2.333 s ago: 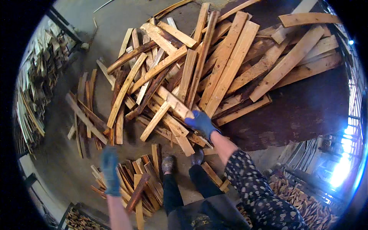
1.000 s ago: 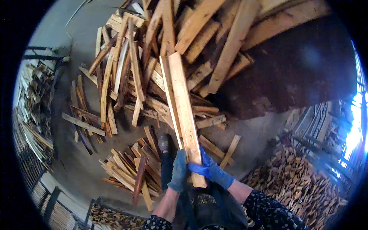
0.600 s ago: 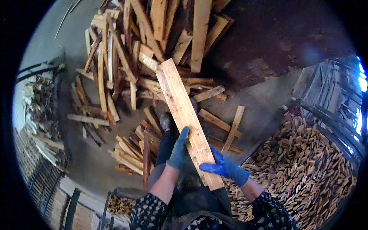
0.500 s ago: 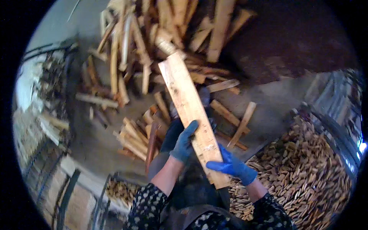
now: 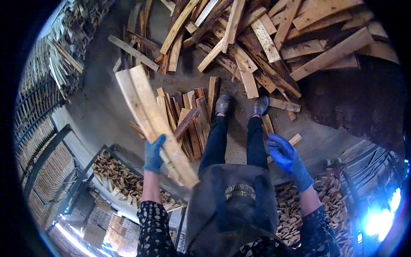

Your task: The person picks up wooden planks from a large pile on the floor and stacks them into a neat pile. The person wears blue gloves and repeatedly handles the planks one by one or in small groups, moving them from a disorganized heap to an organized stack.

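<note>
My left hand [image 5: 154, 154], in a blue-grey glove, is closed on a long pale wooden board [image 5: 156, 118]. The board slants from upper left down toward my apron, its lower end beside the cloth. A lengthwise step runs along its face; I cannot tell whether it is two boards lying together. My right hand [image 5: 286, 157], in a bright blue glove, is off to the right, apart from the wood. Its fingers are loosely bent and hold nothing. Beyond the held board, a group of boards [image 5: 201, 124] leans together left of my legs.
A big heap of loose boards [image 5: 265, 38] covers the floor ahead of my shoes [image 5: 223, 104]. Short wood pieces lie piled at lower right [image 5: 308, 210] and lower left [image 5: 117, 175]. Stacked wood strips [image 5: 38, 94] line the far left. My dark apron [image 5: 231, 205] hangs in front.
My right hand has let go of the board and moved right. My left hand has carried the board leftward. The view has shifted, showing more of my legs and apron.
</note>
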Tool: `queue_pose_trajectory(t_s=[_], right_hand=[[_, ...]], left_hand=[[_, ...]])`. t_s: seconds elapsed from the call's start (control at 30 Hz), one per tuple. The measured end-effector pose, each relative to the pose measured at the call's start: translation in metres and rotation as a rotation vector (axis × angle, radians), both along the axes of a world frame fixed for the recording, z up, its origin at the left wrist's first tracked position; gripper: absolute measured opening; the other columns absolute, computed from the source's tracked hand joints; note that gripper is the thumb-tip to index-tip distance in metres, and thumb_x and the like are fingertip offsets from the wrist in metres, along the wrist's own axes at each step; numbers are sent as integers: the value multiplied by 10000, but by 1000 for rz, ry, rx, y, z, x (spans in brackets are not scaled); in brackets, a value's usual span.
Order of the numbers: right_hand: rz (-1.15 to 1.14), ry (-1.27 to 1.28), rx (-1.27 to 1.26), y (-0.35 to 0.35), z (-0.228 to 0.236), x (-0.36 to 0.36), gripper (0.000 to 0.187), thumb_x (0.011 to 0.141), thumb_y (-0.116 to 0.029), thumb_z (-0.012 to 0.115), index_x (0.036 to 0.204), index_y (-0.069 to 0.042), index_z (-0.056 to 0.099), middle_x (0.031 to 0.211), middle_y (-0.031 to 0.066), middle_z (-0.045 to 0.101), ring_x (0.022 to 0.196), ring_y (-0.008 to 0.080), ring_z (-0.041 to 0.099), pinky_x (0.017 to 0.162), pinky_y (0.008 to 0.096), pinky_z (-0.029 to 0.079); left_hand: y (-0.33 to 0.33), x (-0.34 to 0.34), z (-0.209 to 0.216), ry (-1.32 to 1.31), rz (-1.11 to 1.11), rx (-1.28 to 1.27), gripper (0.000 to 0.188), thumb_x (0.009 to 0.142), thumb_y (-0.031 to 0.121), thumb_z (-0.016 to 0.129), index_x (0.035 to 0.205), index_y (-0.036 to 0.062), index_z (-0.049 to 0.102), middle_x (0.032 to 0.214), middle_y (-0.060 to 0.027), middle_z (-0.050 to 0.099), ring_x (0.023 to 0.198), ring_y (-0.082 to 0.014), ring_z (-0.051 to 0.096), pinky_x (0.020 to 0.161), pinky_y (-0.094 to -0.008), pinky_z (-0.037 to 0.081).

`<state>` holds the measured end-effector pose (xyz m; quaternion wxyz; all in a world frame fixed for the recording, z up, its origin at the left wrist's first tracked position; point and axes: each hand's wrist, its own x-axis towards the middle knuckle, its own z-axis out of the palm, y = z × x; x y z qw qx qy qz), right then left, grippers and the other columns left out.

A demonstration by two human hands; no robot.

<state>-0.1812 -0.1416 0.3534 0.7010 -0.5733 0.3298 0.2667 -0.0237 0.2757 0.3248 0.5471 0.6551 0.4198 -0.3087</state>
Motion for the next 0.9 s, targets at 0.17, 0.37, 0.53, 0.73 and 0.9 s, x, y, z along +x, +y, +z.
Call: queue_pose_trajectory(t_s=[0.17,0.37,0.53,0.73,0.9], right_hand=[[243,4,-98,-5,-36,27,480,866,-49,606,1325,-80,469,1136,62,597,1006,140,569,872,289,468],[345,19,-104,31,-126,26,444,858,-86,636,1280,-69,500,1087,57,599,983,139,569,846,299,481],[179,33,22,55,-162,73,492,871,-112,631,1324,-49,448,1204,74,536,1085,158,527,927,310,449],[161,-132,-536,16,-229,233,687,812,-294,718,1325,36,401,1262,199,509,1112,261,529,949,363,437],[47,-41,-601,10,-271,330,730,751,-369,749,1244,80,450,1217,239,546,1094,288,561,903,350,450]], left_hand=[[110,-62,-15,-71,-257,405,409,765,95,702,1139,-12,576,980,-89,651,824,-177,627,726,-316,515],[154,-132,-76,226,-944,826,695,746,192,673,1365,18,406,1295,-234,497,1193,-367,480,991,-403,390],[84,-105,-106,63,-684,503,577,833,179,645,1332,-21,437,1330,-195,484,1225,-303,466,1035,-364,357],[-15,-53,-132,-37,-225,-88,436,901,117,590,1292,-40,477,1270,-104,546,1160,-178,510,992,-291,388],[-75,-10,-141,-144,-212,-159,402,897,95,593,1265,-39,505,1223,-93,577,1117,-163,539,976,-285,403]])
